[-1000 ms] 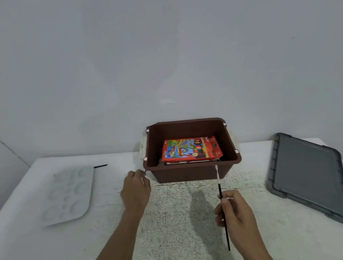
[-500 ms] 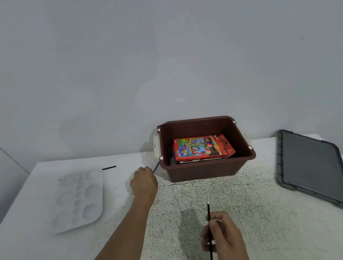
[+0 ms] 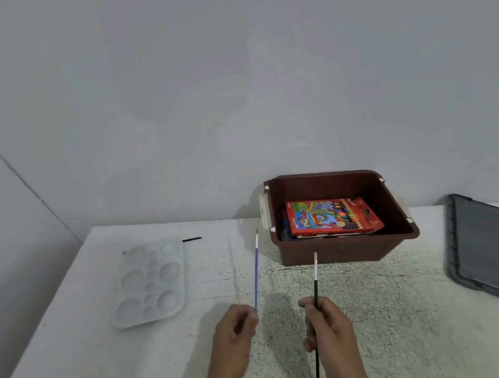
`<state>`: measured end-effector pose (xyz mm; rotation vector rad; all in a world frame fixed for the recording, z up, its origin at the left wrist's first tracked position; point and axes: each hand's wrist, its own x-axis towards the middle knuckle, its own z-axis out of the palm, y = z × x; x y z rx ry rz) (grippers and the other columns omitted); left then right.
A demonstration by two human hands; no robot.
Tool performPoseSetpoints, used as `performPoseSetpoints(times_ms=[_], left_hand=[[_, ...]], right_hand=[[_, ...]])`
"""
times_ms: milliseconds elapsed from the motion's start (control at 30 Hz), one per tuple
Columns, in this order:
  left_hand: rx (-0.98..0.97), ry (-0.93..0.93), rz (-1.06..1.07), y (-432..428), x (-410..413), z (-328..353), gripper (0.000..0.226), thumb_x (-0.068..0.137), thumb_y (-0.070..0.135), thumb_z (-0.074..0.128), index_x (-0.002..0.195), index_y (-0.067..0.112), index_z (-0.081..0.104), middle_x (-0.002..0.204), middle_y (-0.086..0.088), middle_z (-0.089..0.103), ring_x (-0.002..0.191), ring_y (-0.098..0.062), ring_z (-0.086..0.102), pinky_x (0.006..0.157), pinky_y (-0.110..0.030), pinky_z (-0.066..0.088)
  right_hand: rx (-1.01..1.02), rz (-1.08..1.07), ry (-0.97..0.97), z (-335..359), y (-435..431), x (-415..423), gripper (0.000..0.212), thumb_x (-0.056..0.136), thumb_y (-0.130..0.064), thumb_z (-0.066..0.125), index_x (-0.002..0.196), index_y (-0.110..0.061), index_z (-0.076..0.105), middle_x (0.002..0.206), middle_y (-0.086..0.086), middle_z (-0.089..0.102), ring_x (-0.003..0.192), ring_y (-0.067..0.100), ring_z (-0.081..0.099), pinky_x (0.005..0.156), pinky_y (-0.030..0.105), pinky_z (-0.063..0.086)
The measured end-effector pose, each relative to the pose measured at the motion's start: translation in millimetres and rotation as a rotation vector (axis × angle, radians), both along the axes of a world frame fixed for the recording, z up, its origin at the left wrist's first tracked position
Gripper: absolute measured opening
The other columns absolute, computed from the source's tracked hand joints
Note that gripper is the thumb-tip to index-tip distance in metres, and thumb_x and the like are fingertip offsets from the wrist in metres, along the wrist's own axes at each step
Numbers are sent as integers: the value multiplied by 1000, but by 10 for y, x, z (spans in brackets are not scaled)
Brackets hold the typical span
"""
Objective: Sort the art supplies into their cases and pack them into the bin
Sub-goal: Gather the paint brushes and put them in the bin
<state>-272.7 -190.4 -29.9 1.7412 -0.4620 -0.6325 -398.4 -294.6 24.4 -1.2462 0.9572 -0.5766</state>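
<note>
My left hand (image 3: 236, 333) pinches the lower end of a thin blue paintbrush (image 3: 256, 272), which points up and away toward the bin's left side. In my right hand (image 3: 328, 324) I grip a black-handled paintbrush (image 3: 314, 277) with a silver ferrule, held nearly upright. The brown bin (image 3: 333, 252) stands at the back of the table, right of centre. Inside it lies a red, colourful box of coloured pencils (image 3: 330, 216) on top of other flat cases.
A white paint palette (image 3: 150, 282) with round wells lies at the left. A short black stick (image 3: 191, 239) lies just behind it. The grey bin lid (image 3: 497, 247) rests at the right edge. A wall stands close behind the white table (image 3: 75, 358).
My left hand has lifted the blue paintbrush from beside the bin and drawn back toward me. The right hand has kept its black brush. The view has swung left.
</note>
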Motion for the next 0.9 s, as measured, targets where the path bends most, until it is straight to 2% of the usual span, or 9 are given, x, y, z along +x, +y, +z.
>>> performPoseSetpoints(times_ms=[100, 200, 267, 333, 467, 600, 667, 833, 900], left_hand=[[-30, 41, -63, 95, -220, 9, 11, 91, 18, 66, 80, 20, 64, 67, 4, 59, 63, -4, 51, 63, -16, 42], [-33, 47, -103, 121, -380, 15, 11, 75, 43, 64, 78, 32, 64, 66, 7, 61, 62, -3, 52, 63, -18, 41], [-26, 18, -138, 140, -425, 6, 11, 73, 44, 63, 79, 35, 63, 66, 8, 62, 62, -3, 52, 62, -18, 41], [-33, -3, -178, 157, -429, 26, 2, 79, 35, 64, 81, 35, 64, 67, 9, 62, 62, -3, 52, 62, -18, 40], [-46, -6, -226, 170, -370, 81, 3, 82, 28, 66, 80, 30, 66, 69, 5, 66, 60, -3, 52, 61, -16, 39], [-9, -32, -238, 193, -205, 128, 5, 85, 25, 69, 80, 27, 68, 76, 0, 70, 65, -4, 57, 65, -18, 44], [9, -93, -170, 196, -27, 128, 13, 91, 21, 67, 80, 26, 68, 76, 5, 68, 67, -1, 56, 66, -16, 44], [115, -322, 8, -8, 671, 181, 9, 94, 19, 63, 86, 24, 65, 80, 11, 67, 75, 6, 59, 68, -8, 45], [161, -427, 56, -118, 977, 190, 10, 94, 19, 63, 86, 25, 64, 83, 15, 65, 74, 4, 59, 66, -9, 44]], right_hand=[[45, 33, -52, 41, 5, 110, 22, 102, -3, 43, 94, -1, 64, 61, 8, 53, 54, 17, 52, 55, 31, 52], [97, 33, -94, 72, -11, 206, 24, 103, -6, 40, 99, -2, 64, 84, 10, 73, 81, 22, 70, 78, 35, 56], [132, 46, -100, 67, -17, 270, 25, 103, -6, 39, 102, -4, 64, 93, 9, 76, 92, 20, 72, 84, 33, 53], [166, 71, -105, 73, -9, 314, 25, 103, -6, 39, 106, -4, 64, 95, 11, 76, 94, 22, 72, 86, 32, 51], [143, 163, -102, 108, 25, 337, 23, 103, -6, 39, 104, -2, 62, 94, 14, 75, 91, 27, 73, 87, 35, 52], [152, 205, -87, 146, 26, 345, 20, 103, -7, 40, 104, -1, 59, 93, 15, 75, 90, 31, 72, 79, 34, 54], [170, 195, -86, 152, 10, 353, 20, 104, -8, 40, 104, -1, 59, 94, 17, 74, 90, 32, 72, 78, 35, 55], [211, 207, -62, 120, -3, 328, 21, 103, -9, 41, 106, -2, 61, 92, 16, 74, 84, 30, 72, 71, 34, 56], [224, 209, -64, 118, -9, 322, 21, 103, -8, 42, 106, -1, 61, 91, 17, 74, 80, 27, 72, 67, 32, 56]])
